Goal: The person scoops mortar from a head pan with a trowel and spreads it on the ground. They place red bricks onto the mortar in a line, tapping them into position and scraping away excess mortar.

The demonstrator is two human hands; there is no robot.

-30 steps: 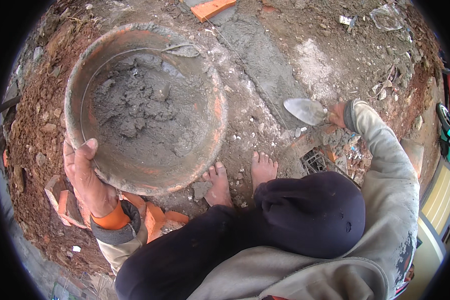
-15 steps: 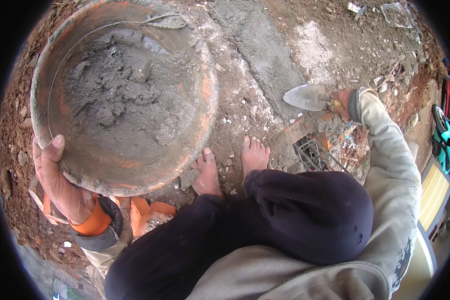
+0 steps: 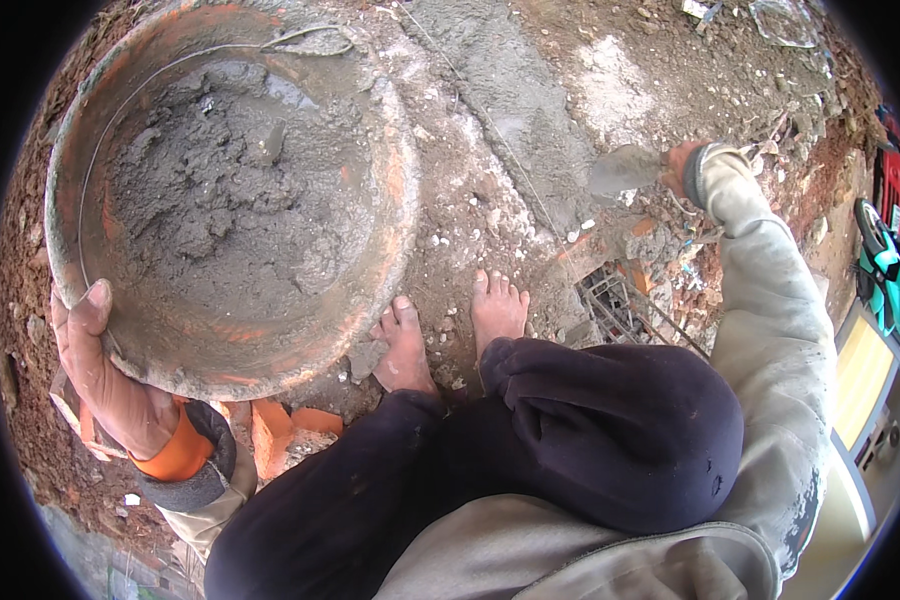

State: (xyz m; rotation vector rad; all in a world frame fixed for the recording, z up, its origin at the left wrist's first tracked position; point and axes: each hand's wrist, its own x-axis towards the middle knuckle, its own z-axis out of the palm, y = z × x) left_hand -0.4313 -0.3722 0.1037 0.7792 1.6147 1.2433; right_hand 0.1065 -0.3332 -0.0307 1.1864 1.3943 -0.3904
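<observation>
My left hand (image 3: pixel 108 375) grips the near left rim of a wide orange basin (image 3: pixel 400 200) crusted with grey mortar, thumb over the edge. Wet, lumpy mortar (image 3: pixel 230 190) lies inside it. Out to the right, my right hand (image 3: pixel 682 170) is closed round the handle of a trowel (image 3: pixel 625 170); the handle itself is hidden by the fingers. The trowel's blade points left, over the right edge of a smoothed strip of grey mortar (image 3: pixel 515 90) on the ground. A thin string (image 3: pixel 490 125) runs along that strip.
My bare feet (image 3: pixel 500 308) stand between the basin and a hole with a metal rebar cage (image 3: pixel 615 305). Broken orange bricks (image 3: pixel 275 430) lie under the basin's near side. Rubble and soil surround the strip. A red and turquoise object (image 3: pixel 885 260) stands at the far right.
The trowel has shifted slightly right and up, and its blade has turned so its face looks darker. The whole view has slid a little. My left hand keeps its hold on the basin.
</observation>
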